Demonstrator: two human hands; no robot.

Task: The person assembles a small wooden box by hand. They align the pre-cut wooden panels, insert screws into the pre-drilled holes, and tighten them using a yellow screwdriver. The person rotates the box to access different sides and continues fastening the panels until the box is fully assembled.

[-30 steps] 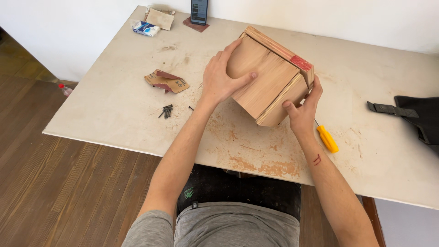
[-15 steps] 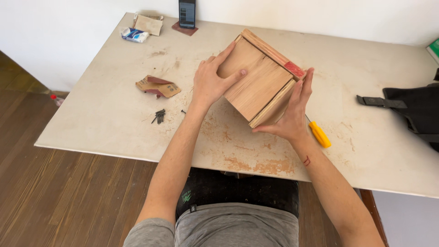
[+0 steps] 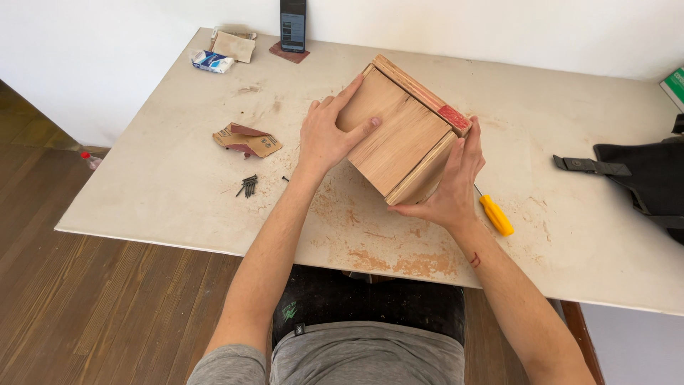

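Wooden box: a plywood box (image 3: 399,132) stands tilted on the pale table (image 3: 142,192), near its middle, between both hands.
Left hand: the left hand (image 3: 326,135) lies flat on the box's left face, fingers spread, thumb stretched across the top panel; it presses rather than clasps.
Right hand: the right hand (image 3: 450,189) cups the box's lower right corner, fingers wrapped up its right side, palm under the edge.
Red patch: a red mark (image 3: 454,116) sits on the box's upper right edge strip, just above the right hand's fingertips.
Screwdriver: a yellow-handled screwdriver (image 3: 495,215) lies on the table just right of the right wrist.
Screws: a small heap of dark screws (image 3: 249,185) lies left of the left forearm.
Sandpaper: a torn brown sheet of sandpaper (image 3: 246,140) lies beyond the screws.
Packet: a small blue-and-white packet (image 3: 211,61) rests at the far left corner, beside a tan sheet (image 3: 235,46).
Phone: a dark phone (image 3: 293,23) stands upright against the wall on a reddish square.
Green carton: a green corner of a carton (image 3: 673,84) shows at the right edge.
Black bag: a black bag (image 3: 645,178) with a strap lies at the right.
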